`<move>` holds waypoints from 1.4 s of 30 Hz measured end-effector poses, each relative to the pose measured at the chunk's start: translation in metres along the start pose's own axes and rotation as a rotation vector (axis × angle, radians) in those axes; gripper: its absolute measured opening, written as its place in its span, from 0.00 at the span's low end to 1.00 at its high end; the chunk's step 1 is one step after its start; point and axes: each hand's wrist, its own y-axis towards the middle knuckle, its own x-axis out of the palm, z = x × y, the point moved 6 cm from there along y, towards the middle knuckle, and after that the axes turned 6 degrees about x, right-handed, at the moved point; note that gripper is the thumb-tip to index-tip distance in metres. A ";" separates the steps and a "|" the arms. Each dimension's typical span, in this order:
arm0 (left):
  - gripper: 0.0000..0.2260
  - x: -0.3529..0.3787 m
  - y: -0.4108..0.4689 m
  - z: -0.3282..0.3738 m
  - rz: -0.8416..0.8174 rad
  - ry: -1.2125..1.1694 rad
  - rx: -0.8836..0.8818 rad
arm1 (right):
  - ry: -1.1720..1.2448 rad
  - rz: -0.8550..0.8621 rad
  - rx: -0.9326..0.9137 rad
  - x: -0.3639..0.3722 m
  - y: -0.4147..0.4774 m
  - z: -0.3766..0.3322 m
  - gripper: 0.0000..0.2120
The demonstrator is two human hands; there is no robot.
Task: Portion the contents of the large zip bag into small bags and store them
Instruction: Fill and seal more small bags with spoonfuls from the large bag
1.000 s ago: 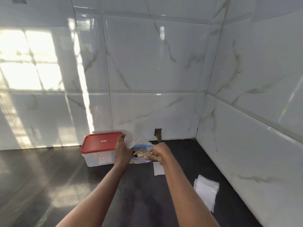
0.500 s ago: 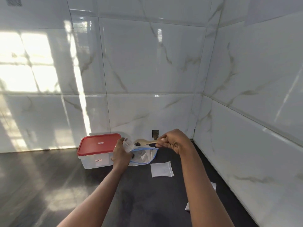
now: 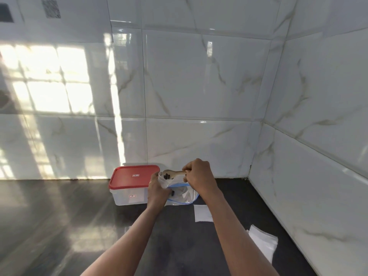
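My left hand (image 3: pixel 157 191) grips a small clear bag (image 3: pixel 163 179) held upright, its mouth open at the top. My right hand (image 3: pixel 200 176) holds a wooden spoon (image 3: pixel 173 173) by its handle, the bowl over the small bag's mouth with a few dark pieces on and just under it. Below both hands lies the large zip bag (image 3: pixel 184 195) with a blue seal, open on the dark counter, a few dark pieces inside. A red-lidded clear container (image 3: pixel 132 185) stands just left of my left hand.
One small flat bag (image 3: pixel 203 213) lies on the counter right of the large bag. A stack of small bags (image 3: pixel 262 243) sits near the right wall. White marble tile walls meet in a corner at the back right. The dark counter (image 3: pixel 59 216) extends left.
My right hand lifted the spoon out of the large bag and brought it up to the small bag's mouth. The left hand kept hold of the small bag.
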 end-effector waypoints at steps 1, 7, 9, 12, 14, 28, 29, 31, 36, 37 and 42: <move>0.28 0.000 0.000 0.000 0.002 -0.006 -0.003 | -0.028 0.005 -0.022 0.002 0.001 -0.002 0.14; 0.26 -0.001 0.002 -0.002 0.012 -0.016 -0.016 | -0.177 0.004 -0.109 0.008 0.003 -0.008 0.18; 0.25 0.000 0.002 -0.001 0.006 -0.013 -0.012 | -0.218 0.003 -0.143 0.007 0.000 -0.011 0.19; 0.25 0.002 0.000 0.001 0.003 -0.011 -0.004 | -0.238 0.009 -0.175 0.006 -0.003 -0.014 0.19; 0.26 0.003 0.000 0.002 0.000 -0.008 -0.002 | -0.243 0.016 -0.185 0.005 -0.004 -0.015 0.19; 0.22 -0.006 0.002 0.002 0.039 -0.058 -0.009 | -0.245 -0.108 0.140 0.023 -0.010 0.030 0.14; 0.22 -0.007 0.000 0.002 0.029 -0.055 -0.008 | -0.242 -0.132 0.137 0.032 -0.009 0.030 0.14; 0.21 -0.006 -0.002 0.001 0.007 -0.053 -0.004 | -0.249 -0.190 0.109 0.050 -0.009 0.027 0.14; 0.20 -0.004 -0.004 -0.001 -0.019 -0.041 0.005 | -0.247 -0.256 0.068 0.087 -0.004 0.025 0.16; 0.20 -0.005 -0.005 0.000 -0.020 -0.040 0.012 | -0.226 -0.270 0.086 0.094 -0.002 0.026 0.16; 0.18 -0.006 -0.004 0.000 -0.036 -0.039 0.024 | 0.545 -0.209 0.431 0.117 0.002 0.042 0.13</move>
